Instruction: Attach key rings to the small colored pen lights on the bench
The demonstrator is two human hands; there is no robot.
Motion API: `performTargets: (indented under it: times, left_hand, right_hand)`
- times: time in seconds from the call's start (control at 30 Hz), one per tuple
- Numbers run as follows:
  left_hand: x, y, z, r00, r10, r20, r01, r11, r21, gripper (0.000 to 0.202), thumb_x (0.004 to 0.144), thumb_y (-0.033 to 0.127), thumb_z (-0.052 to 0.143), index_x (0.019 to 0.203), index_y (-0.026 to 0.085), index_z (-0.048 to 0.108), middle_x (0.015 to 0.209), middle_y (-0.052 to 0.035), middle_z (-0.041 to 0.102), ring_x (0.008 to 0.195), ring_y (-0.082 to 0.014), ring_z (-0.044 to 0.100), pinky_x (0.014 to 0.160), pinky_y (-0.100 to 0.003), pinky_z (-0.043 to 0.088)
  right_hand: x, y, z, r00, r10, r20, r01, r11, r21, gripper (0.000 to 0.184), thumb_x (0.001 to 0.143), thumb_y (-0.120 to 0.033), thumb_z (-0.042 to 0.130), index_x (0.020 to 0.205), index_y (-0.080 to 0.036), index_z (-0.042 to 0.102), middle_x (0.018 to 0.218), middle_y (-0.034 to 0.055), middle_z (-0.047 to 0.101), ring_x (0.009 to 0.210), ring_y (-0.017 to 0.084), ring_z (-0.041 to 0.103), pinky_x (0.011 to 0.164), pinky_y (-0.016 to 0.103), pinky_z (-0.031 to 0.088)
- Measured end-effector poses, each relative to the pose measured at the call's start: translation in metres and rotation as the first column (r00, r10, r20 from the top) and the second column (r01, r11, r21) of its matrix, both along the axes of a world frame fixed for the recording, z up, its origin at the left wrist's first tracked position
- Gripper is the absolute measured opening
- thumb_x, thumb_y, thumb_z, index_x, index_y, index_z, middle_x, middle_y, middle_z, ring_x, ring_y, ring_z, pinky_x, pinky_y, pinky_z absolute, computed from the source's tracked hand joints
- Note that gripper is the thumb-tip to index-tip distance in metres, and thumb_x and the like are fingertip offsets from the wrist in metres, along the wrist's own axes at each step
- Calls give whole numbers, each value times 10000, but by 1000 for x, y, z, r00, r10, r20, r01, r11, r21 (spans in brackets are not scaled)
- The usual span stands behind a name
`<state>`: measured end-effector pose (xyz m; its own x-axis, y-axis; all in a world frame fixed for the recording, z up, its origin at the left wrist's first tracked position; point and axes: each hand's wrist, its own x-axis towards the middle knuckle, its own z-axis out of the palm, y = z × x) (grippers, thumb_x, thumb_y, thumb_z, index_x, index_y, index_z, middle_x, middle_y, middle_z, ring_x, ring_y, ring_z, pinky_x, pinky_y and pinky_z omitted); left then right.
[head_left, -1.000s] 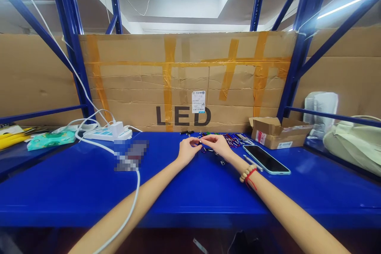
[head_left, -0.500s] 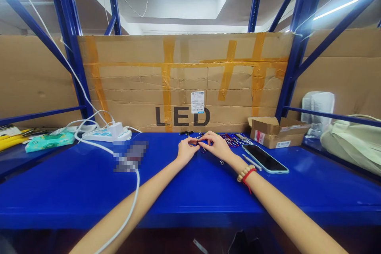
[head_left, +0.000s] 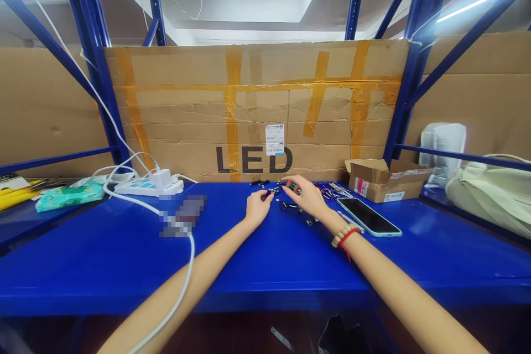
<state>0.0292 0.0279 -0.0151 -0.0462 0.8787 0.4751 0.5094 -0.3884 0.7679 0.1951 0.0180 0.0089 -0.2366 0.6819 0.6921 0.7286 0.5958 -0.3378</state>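
Both of my hands rest far out on a blue shelf top (head_left: 265, 265), near a cardboard sheet marked LED (head_left: 253, 116). My left hand (head_left: 258, 207) is curled, its fingertips pinched on a tiny dark part that I cannot name. My right hand (head_left: 306, 197) reaches a little further back, with its fingers pinched over small coloured parts (head_left: 292, 187); one looks green. Several more small dark and coloured pieces (head_left: 327, 192) lie scattered around and behind the hands. A bead and red-cord bracelet (head_left: 344, 235) is on my right wrist.
A phone (head_left: 369, 217) lies face up right of my right hand, with an open cardboard box (head_left: 384, 180) behind it. A white power strip (head_left: 149, 185) and its cable (head_left: 182, 282) sit at left. A green packet (head_left: 68, 197) and a pale bag (head_left: 489, 193) lie at the sides.
My hands were joined on one small part; now they have parted. The right hand has moved back toward the scattered pieces, and the left stays pinched in place.
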Motion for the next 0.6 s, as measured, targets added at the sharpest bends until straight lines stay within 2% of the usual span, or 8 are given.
performTargets:
  times: [0.1, 0.2, 0.27, 0.4, 0.5, 0.6]
  left_hand:
    - [-8, 5, 3, 985, 128, 118, -123, 991, -53, 199, 799, 277, 481, 777, 172, 649, 823, -44, 690, 793, -180, 613, 727, -272, 449]
    - [-15, 10, 4, 962, 206, 180, -189, 976, -107, 258, 835, 291, 392, 891, 170, 613, 957, -80, 667, 888, -210, 599, 752, -304, 451]
    - [-17, 11, 3, 953, 229, 197, -206, 970, -129, 286, 849, 301, 350, 927, 171, 592, 1004, -99, 646, 932, -226, 582, 778, -332, 448]
    - [-14, 9, 2, 955, 217, 201, -197, 974, -115, 243, 851, 287, 354, 918, 208, 573, 1024, -70, 626, 973, -206, 563, 827, -329, 435]
    - [-8, 6, 3, 962, 149, 230, -125, 985, -117, 214, 838, 227, 356, 908, 216, 557, 946, -43, 633, 853, -166, 591, 731, -285, 465]
    - [-2, 2, 3, 963, 89, 255, -56, 990, -132, 217, 832, 200, 342, 906, 201, 546, 841, -32, 629, 693, -136, 586, 613, -251, 461]
  right_hand:
    - [16, 6, 4, 967, -192, -168, 199, 980, 25, 261, 812, -290, 472, 1032, -218, 593, 877, 14, 639, 630, 113, 552, 593, 236, 402]
    - [28, 10, 4, 906, -338, -255, 339, 940, -39, 261, 787, -256, 459, 993, -210, 613, 875, 13, 652, 629, 119, 564, 568, 237, 391]
    - [30, 10, 3, 901, -388, -193, 382, 921, -72, 243, 769, -250, 464, 931, -221, 642, 900, 12, 660, 661, 130, 576, 569, 240, 387]
    - [26, 6, 3, 907, -413, 85, 422, 893, -160, 198, 735, -276, 512, 828, -244, 684, 877, 8, 685, 797, 188, 604, 593, 259, 382]
    - [22, 1, 8, 898, -390, 206, 432, 869, -239, 183, 725, -353, 555, 760, -245, 699, 813, 20, 699, 780, 214, 619, 586, 275, 384]
    - [22, -2, 10, 912, -311, 267, 390, 857, -337, 228, 671, -449, 623, 690, -238, 705, 757, 34, 701, 740, 218, 629, 573, 273, 400]
